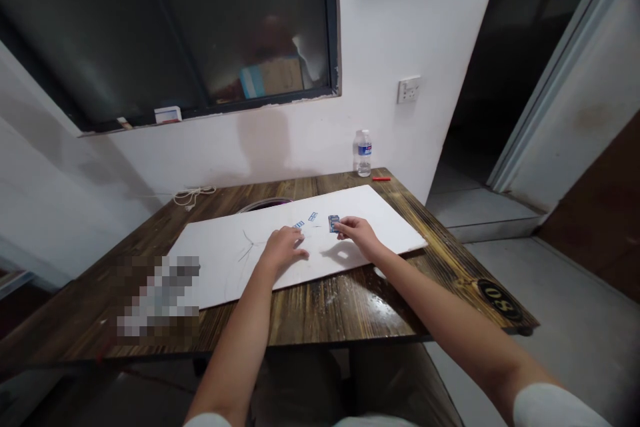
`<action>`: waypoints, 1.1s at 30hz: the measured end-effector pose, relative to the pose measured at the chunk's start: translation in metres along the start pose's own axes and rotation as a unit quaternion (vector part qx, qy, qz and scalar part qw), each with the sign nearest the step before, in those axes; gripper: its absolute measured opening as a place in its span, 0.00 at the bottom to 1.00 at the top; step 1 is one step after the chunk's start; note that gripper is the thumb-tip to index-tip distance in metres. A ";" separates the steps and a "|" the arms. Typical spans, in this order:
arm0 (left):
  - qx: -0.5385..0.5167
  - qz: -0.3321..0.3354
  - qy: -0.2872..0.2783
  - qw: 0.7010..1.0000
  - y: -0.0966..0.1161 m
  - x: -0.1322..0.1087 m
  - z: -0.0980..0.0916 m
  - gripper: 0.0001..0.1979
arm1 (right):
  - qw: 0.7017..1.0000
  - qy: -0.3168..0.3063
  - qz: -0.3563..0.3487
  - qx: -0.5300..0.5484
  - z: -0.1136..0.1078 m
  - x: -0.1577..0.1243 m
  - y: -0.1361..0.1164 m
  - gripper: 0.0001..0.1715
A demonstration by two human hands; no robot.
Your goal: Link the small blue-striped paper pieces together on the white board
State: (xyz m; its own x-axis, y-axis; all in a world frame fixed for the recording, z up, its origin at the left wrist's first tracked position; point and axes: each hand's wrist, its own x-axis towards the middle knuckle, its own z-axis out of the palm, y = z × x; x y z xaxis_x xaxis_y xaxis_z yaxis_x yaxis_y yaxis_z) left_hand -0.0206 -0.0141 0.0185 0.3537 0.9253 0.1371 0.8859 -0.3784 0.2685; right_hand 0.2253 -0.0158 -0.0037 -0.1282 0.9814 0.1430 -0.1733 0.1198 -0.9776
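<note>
A large white sheet [225, 260] lies across the dark wooden table [350, 307]. My right hand [357, 232] pinches a small blue-and-white card [333, 223] just above the sheet. My left hand [285, 245] rests on the sheet with fingers curled down, its fingertips beside another small blue-and-white card [299, 224]. A further card [313, 216] lies flat a little beyond, untouched. Faint pencil lines [246, 250] mark the sheet left of my left hand.
A water bottle [364, 153] and a red pen [381, 179] stand at the table's far right edge by the wall. A white cable [193, 195] lies at the far left. A blurred patch [157, 293] covers the near left. An open doorway is right.
</note>
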 end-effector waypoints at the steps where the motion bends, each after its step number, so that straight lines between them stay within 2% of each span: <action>1: 0.010 0.015 -0.016 1.000 0.001 0.000 -0.001 0.13 | 1.000 0.004 -0.001 -0.001 0.000 0.000 0.000 0.24; 5: 0.007 0.055 -0.057 0.997 0.004 0.000 -0.003 0.10 | 1.000 0.015 -0.010 -0.017 -0.001 0.000 0.000 0.24; 9: 0.011 0.080 -0.057 0.995 0.007 -0.001 -0.005 0.06 | 0.999 0.024 -0.015 -0.019 -0.002 0.001 0.000 0.23; 15: 0.051 0.090 -0.044 0.994 0.018 -0.005 -0.007 0.09 | 0.999 0.021 -0.015 -0.048 -0.003 0.000 0.000 0.23; 23: 0.116 0.059 -0.016 0.991 0.022 -0.005 -0.006 0.09 | 0.998 0.029 -0.017 -0.053 -0.005 0.001 0.004 0.24; 29: 0.053 -0.009 0.052 0.997 0.019 -0.004 -0.005 0.09 | 0.998 0.031 -0.010 -0.044 -0.006 0.002 0.004 0.25; 33: -0.061 -0.041 0.102 0.992 0.016 -0.001 0.001 0.09 | 0.999 0.027 -0.015 -0.037 -0.005 0.002 0.005 0.24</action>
State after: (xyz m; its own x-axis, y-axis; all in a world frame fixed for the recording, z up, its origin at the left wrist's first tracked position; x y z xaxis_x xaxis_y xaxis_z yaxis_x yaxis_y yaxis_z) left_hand -0.0060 -0.0210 0.0221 0.2026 0.9330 0.2975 0.8614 -0.3143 0.3990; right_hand 0.2292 -0.0120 -0.0086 -0.0703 0.9838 0.1650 -0.1038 0.1573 -0.9821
